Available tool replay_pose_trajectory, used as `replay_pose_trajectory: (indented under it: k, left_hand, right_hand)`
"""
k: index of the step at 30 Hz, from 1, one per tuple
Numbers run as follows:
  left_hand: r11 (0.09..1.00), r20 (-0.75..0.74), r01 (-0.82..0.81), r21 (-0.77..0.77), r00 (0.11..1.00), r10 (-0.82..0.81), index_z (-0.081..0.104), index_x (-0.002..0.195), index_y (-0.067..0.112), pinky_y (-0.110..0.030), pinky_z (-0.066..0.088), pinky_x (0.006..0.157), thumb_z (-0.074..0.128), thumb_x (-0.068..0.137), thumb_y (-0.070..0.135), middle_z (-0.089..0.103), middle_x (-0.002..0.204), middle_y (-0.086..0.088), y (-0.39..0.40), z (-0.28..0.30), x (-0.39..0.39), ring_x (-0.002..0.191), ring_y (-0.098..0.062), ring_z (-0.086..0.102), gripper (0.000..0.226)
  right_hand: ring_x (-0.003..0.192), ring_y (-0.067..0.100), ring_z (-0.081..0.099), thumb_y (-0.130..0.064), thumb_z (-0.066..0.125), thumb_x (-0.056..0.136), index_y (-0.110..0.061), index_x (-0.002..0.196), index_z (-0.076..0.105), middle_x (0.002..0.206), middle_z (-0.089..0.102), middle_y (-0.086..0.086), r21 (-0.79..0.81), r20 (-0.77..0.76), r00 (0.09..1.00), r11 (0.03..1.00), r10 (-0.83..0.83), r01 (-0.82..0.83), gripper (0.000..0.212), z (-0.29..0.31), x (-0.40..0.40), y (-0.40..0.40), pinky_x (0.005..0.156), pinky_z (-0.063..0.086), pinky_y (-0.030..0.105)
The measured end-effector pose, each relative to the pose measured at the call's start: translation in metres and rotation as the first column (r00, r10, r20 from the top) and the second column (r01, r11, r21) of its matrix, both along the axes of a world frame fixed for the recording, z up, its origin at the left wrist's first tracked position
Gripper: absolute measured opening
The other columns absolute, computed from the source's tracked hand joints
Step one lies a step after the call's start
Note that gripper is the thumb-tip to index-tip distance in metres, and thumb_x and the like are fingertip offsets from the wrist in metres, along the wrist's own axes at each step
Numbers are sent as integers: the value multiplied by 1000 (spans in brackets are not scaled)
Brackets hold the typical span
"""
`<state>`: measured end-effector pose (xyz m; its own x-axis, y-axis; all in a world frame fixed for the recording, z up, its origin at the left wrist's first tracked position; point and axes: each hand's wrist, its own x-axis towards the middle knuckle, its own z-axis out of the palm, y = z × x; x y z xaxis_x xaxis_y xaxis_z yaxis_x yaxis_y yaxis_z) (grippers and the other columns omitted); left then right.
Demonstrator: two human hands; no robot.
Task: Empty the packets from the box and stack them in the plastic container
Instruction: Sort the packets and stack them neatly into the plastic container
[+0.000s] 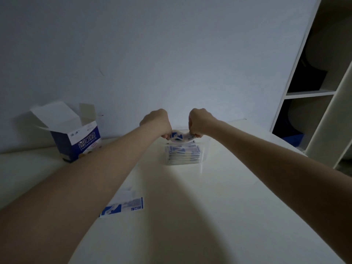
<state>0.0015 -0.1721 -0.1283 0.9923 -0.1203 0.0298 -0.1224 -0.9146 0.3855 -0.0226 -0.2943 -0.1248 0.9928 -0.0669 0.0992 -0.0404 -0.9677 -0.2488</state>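
Blue-and-white, the packet (180, 137) bows between the left hand (157, 121) and right hand (201, 121), each pinching one end just above the clear plastic container (204, 149) holding a stack of packets (182, 155), while the opened box (76, 138) stands left on the table (219, 206).

home rm, white desk (219, 206), shelf unit (312, 92)

Both bare forearms stretch forward, wrists close together. The left hand (158, 121) and the right hand (200, 121) are knuckles-up, fingers curled, each pinching one end of a bent blue-and-white paper packet (179, 137) between them.
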Motion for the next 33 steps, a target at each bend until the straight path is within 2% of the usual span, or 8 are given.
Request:
replay_pose_trajectory:
  k: [5,10,13,17,22,27,30,33]
  left_hand:
    - [977,21,35,212,999,-40,60,70,8,-21,37,49,65,77,2,59,69,-3,-6,-3,1,61,-16,55,11]
    - [912,24,61,406,997,-78,47,64,11,-25,39,61,66,76,1,47,64,-2,-7,-9,-1,60,-16,48,25]
    - [882,-10,91,463,995,-97,49,68,10,-25,38,56,64,79,3,51,64,-1,-8,-9,-1,63,-17,51,20]
    - [873,-50,121,472,993,-111,44,61,11,-23,36,55,54,85,6,55,68,-2,-10,-4,-2,55,-14,44,26]
    - [850,-115,168,499,985,-127,45,59,10,-25,34,52,53,86,8,51,60,-3,-11,0,-4,53,-15,43,29]
    - [877,-137,193,441,980,-147,45,57,9,-22,33,48,46,88,6,49,57,-3,-13,4,-8,47,-14,42,31]
    - [913,-97,193,360,981,-169,49,60,8,-21,46,55,45,90,7,60,57,-2,-7,9,-9,43,-11,53,30]
    - [938,88,171,302,975,-206,62,82,9,-28,54,77,45,90,13,74,75,-2,6,19,-14,65,-15,68,19]
  right_hand:
    - [77,26,50,8,48,84,0,98,58,88,51,13,-98,25,1000,995,16,-13,19,-7,-2,4,70,44,29]
    - [76,26,48,10,44,84,1,98,57,102,58,18,-166,27,998,985,60,-55,21,-12,-4,6,69,42,29]
    - [75,27,46,9,44,85,1,99,55,93,53,16,-216,29,997,975,65,-57,20,-13,-5,5,68,39,28]
    - [77,27,48,3,47,87,-4,80,44,78,43,10,-263,-17,998,963,65,-67,11,-13,-6,4,68,40,28]
    - [62,19,46,-4,46,90,-6,88,44,68,37,5,-237,-132,989,967,59,-90,4,-11,-6,5,53,36,22]
    - [56,16,42,-3,46,88,-8,62,34,66,38,5,-194,-166,986,980,17,-50,29,-10,-5,6,46,32,20]
    - [84,29,62,-1,43,89,2,88,52,86,53,12,-211,-89,995,976,34,-52,9,0,-17,9,61,45,26]
    - [99,34,60,-4,43,90,-1,106,56,107,58,18,-263,145,985,964,92,-51,21,18,-26,20,71,42,32]
